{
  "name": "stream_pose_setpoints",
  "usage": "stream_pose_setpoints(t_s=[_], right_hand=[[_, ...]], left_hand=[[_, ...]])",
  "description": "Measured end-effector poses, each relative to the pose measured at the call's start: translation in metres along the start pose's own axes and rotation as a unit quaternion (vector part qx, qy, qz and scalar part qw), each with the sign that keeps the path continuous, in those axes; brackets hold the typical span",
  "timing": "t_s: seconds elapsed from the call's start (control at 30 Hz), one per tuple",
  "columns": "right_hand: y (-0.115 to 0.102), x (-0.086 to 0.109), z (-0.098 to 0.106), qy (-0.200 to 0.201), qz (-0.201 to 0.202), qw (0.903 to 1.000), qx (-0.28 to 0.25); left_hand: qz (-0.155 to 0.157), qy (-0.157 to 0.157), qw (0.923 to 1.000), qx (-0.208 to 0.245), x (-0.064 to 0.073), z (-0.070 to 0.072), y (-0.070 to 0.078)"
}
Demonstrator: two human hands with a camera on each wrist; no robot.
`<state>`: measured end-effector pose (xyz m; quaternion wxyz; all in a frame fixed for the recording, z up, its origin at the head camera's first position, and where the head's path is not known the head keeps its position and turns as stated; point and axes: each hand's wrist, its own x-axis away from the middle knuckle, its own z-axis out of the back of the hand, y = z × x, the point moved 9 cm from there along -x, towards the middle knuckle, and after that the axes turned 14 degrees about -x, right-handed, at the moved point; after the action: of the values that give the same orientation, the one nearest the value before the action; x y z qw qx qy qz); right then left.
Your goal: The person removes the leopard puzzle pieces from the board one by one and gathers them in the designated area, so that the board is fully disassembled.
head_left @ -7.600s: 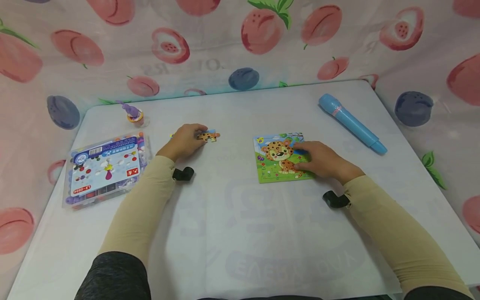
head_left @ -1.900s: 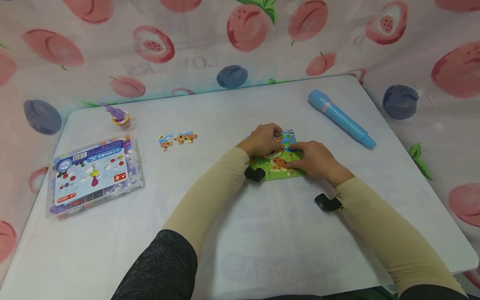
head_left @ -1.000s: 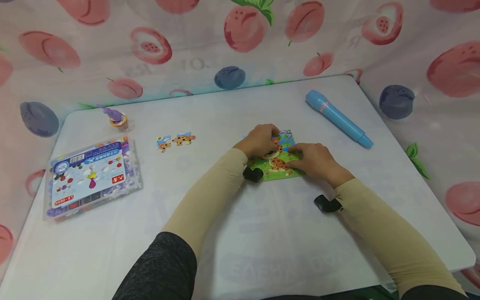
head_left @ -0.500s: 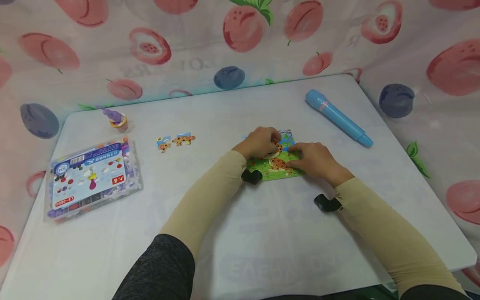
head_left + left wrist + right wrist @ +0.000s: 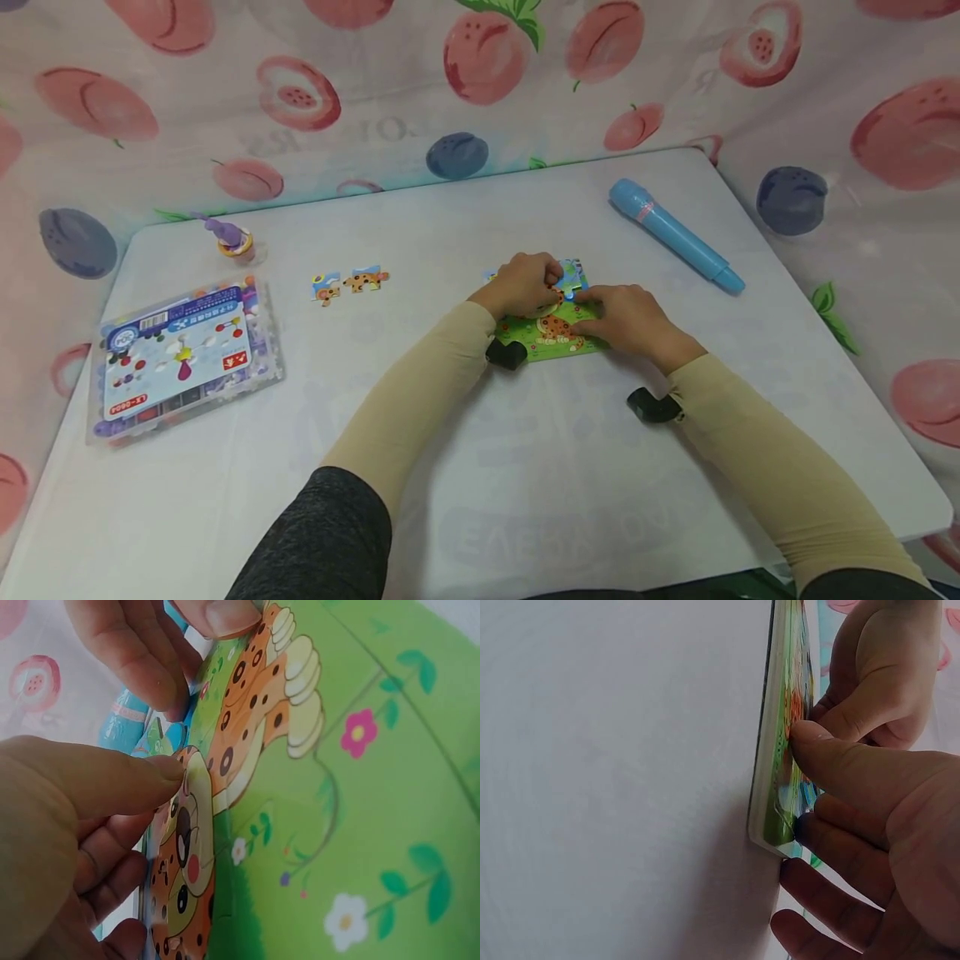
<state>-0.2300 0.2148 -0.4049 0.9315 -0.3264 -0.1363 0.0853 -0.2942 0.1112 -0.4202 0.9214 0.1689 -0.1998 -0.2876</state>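
Observation:
A square jigsaw puzzle board (image 5: 558, 346) with a leopard cub on green grass lies at mid-table. My left hand (image 5: 521, 282) is over its upper part, thumb and fingers pinching a small puzzle piece, mostly hidden by the hand. In the left wrist view, the left thumb (image 5: 161, 771) lies close over the cub's head. My right hand (image 5: 633, 321) presses the board's right side with extended thumb and fingers. The right wrist view shows its thumb (image 5: 810, 735) on the face and other fingers by the corner. Two loose puzzle pieces (image 5: 326, 287) (image 5: 366, 279) lie to the left.
A clear plastic case (image 5: 183, 354) of colourful parts with a printed label is at the left. Behind it stands a small purple-topped toy (image 5: 232, 240). A blue microphone-shaped object (image 5: 675, 236) lies back right. A fruit-print curtain (image 5: 375, 92) borders the white table (image 5: 480, 500).
Since the first frame, my left hand has moved right from the loose pieces to the board. Over the last second both hands shift only slightly, and a piece edge shows near the right fingertips.

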Motion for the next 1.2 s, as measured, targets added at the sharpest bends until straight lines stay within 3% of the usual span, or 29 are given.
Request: stream_pose_setpoints(t_s=[0.17,0.43,0.83,1.03,1.2], right_hand=[[0.0008,0.0,-0.0003,-0.002,-0.001,1.0,0.0],[-0.0003,0.001,-0.0004,-0.004,0.003,1.0,-0.002],[-0.0004,0.0011,0.0006,-0.002,0.005,1.0,0.0],[0.0003,0.0011,0.001,-0.002,0.005,1.0,0.0],[-0.0003,0.0014,0.0,-0.001,0.011,0.9999,-0.002]], left_hand=[[-0.001,0.003,1.0,-0.001,-0.0013,0.0006,0.0],[0.0,-0.004,0.9994,0.035,-0.003,-0.0006,-0.0028],[-0.019,-0.004,0.9998,-0.002,-0.0021,0.0015,0.0022],[-0.02,0.002,0.9998,-0.009,-0.0012,0.0024,0.0038],[-0.01,-0.012,0.9997,-0.016,-0.0019,0.0001,0.0027]])
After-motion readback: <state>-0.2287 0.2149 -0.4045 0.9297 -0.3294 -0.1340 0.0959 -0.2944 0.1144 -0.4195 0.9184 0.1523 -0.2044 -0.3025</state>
